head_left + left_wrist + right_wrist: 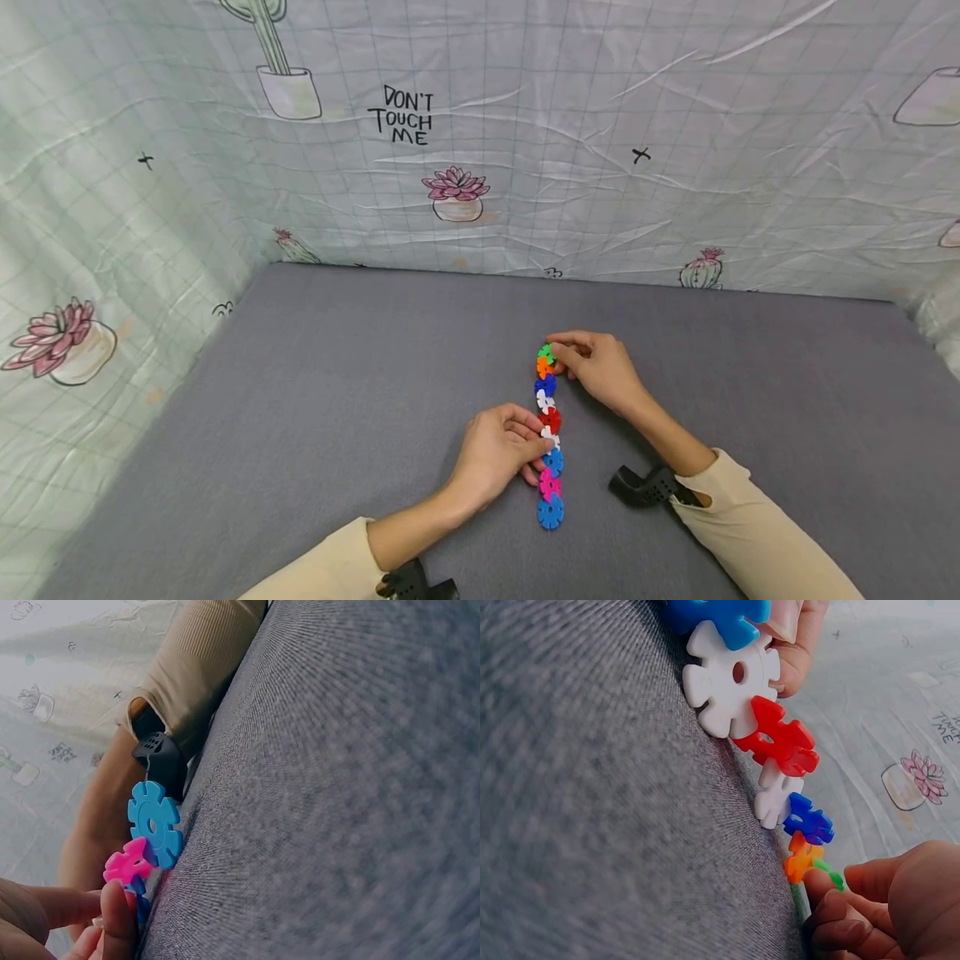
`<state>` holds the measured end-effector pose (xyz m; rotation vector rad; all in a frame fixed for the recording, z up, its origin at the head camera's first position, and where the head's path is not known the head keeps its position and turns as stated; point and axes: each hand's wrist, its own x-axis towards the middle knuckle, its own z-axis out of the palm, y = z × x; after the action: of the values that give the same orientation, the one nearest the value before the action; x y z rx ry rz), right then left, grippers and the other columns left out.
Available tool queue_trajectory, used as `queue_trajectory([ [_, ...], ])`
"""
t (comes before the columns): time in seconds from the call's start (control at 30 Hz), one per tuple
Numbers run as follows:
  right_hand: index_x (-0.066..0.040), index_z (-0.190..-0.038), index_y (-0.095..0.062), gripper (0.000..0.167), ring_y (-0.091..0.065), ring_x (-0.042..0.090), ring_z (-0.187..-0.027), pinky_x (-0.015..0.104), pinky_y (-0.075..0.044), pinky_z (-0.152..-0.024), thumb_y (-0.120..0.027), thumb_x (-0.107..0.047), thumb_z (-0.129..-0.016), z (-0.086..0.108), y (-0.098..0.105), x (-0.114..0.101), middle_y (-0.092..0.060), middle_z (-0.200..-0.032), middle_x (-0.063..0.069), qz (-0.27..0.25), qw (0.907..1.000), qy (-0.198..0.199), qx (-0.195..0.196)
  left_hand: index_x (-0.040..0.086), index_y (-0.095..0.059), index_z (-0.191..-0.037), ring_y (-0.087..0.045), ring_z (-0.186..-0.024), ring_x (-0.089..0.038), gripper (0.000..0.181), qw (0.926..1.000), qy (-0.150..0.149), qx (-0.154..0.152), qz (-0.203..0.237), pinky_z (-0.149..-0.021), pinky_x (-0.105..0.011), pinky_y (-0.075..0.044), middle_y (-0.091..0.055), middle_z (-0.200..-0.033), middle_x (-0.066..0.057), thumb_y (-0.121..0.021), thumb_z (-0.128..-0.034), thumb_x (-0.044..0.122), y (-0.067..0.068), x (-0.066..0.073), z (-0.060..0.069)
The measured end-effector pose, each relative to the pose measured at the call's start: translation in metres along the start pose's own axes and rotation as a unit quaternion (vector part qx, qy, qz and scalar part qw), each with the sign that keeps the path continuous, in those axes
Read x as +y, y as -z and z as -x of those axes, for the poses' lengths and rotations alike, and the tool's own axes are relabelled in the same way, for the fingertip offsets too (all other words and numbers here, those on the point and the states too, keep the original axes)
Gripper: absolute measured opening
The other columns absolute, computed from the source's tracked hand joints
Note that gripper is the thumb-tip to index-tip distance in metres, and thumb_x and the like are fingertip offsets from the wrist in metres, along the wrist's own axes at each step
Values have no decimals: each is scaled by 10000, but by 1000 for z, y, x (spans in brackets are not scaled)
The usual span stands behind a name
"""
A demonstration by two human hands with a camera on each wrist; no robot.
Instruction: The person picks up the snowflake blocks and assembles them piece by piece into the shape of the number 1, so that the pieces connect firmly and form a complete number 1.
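Observation:
A chain of interlocking plastic snowflake discs runs away from me over the grey cloth. From the near end its colours go light blue, pink, blue, white, red, white, dark blue, orange and green. With thumb and fingers, my left hand pinches the chain about the nearer white disc and the blue one beside it. My right hand grips the far end, pinching the green disc next to the orange disc. Fingers partly cover both held spots.
Grey cloth covers the table. A printed curtain with plant drawings rises along its back and left sides. Black wrist mounts sit at both cream sleeves, the right one close to the chain.

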<state>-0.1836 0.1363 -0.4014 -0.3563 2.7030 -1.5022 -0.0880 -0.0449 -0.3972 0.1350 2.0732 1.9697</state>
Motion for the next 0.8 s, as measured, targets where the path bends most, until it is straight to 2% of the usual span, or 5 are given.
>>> queue_trajectory([
  [0.27,-53,-1166,-673,273,-577,200,-646,321,-464,-590,-590,-225,-970,-2,0,0,-673,-729,16,-25,10000,65,42,-71,-581,-942,-609,-490,-194,221,9998,-16,3,182,-461,-339,-528,-622,-692,-143,-743,-798,-31,2,2,-2],
  [0.47,-37,-1184,-653,305,-574,223,-614,288,-444,-501,-580,-247,-975,-1,7,-6,-673,-755,55,-3,9999,-49,109,-79,-554,-960,-603,-486,-196,240,9998,-27,9,206,-458,-345,-526,-618,-693,-146,-733,-808,-31,4,2,-6],
  [0.53,-42,-1198,-643,325,-579,247,-625,292,-448,-491,-572,-270,-978,1,14,-9,-678,-786,80,55,9998,-31,175,-64,-555,-971,-607,-501,-208,241,9999,-43,31,-94,-470,-344,-528,-620,-697,-127,-731,-828,14,8,5,-7],
  [0.63,-49,-1231,-622,359,-606,272,-697,308,-480,-535,-551,-302,-986,6,27,-13,-684,-874,114,260,9992,130,288,-33,-573,-997,-619,-546,-218,261,9947,-139,23,-1016,-498,-331,-528,-625,-719,-72,-731,-851,115,21,11,-8],
  [0.8,-76,-1294,-580,414,-645,279,-850,393,-522,-698,-519,-355,-994,25,52,-15,-669,-1079,111,807,9954,392,333,2,-619,-1038,-609,-632,-159,268,9668,-658,146,-2464,-549,-287,-495,-619,-790,-5,-722,-868,182,61,21,-5],
])
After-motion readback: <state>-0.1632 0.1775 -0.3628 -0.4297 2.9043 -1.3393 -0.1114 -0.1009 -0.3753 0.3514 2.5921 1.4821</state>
